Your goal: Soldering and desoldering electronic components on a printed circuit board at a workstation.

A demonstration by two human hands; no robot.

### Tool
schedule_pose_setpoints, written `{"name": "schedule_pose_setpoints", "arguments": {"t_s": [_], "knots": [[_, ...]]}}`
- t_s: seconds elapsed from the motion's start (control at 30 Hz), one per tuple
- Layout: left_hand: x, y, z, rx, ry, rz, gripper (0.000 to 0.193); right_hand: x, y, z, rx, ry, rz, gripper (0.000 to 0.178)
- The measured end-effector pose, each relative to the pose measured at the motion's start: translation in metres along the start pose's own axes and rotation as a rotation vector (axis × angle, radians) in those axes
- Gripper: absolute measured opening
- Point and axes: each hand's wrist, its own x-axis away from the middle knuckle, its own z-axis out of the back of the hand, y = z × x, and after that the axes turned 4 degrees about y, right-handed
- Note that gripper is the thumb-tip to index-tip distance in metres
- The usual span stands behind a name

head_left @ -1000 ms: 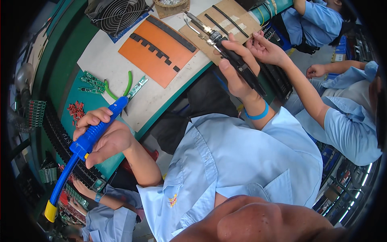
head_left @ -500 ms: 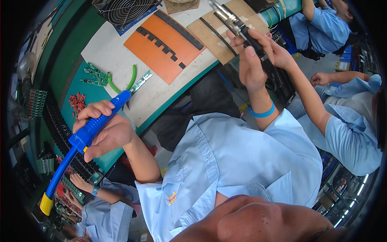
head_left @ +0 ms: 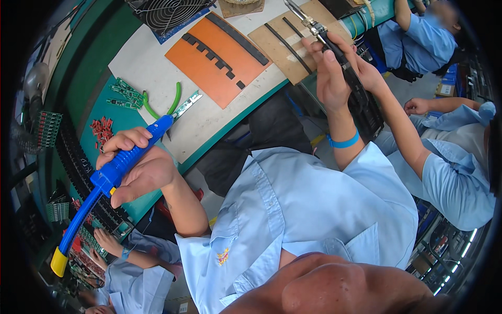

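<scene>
My left hand is wrapped round a blue desoldering pump. The pump's yellow-ended plunger sticks out toward the lower left. Its front end is by a narrow green circuit board on the bench; I cannot tell whether they touch. Green-handled pliers lie beside that board, partly behind the pump. My right hand, with a blue band at the wrist, grips a soldering iron by its black handle. The iron's metal end points up and left, above a brown board.
An orange sheet with black strips lies on the white bench top. Small green boards and red parts are at the left. A fan stands at the back. A co-worker's arm reaches close behind my right hand.
The soldering iron has shifted slightly right with my right hand. My left hand keeps its hold on the desoldering pump, and the whole view has shifted a little.
</scene>
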Motion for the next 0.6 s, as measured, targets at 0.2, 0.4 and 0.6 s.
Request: {"name": "schedule_pose_setpoints", "arguments": {"t_s": [0.2, 0.4, 0.6], "knots": [[0.003, 0.000, -0.004, -0.008, 0.033, 0.005, 0.093, 0.016, -0.002, -0.012, -0.037, -0.069, -0.135, 0.041], [0.004, -0.002, -0.006, 0.010, 0.047, 0.004, 0.091, 0.031, -0.002, -0.058, -0.149, -0.190, -0.241, 0.043], [0.007, -0.002, -0.005, -0.029, 0.080, -0.013, 0.090, 0.028, 0.016, -0.093, -0.285, -0.167, -0.382, 0.043]]}}
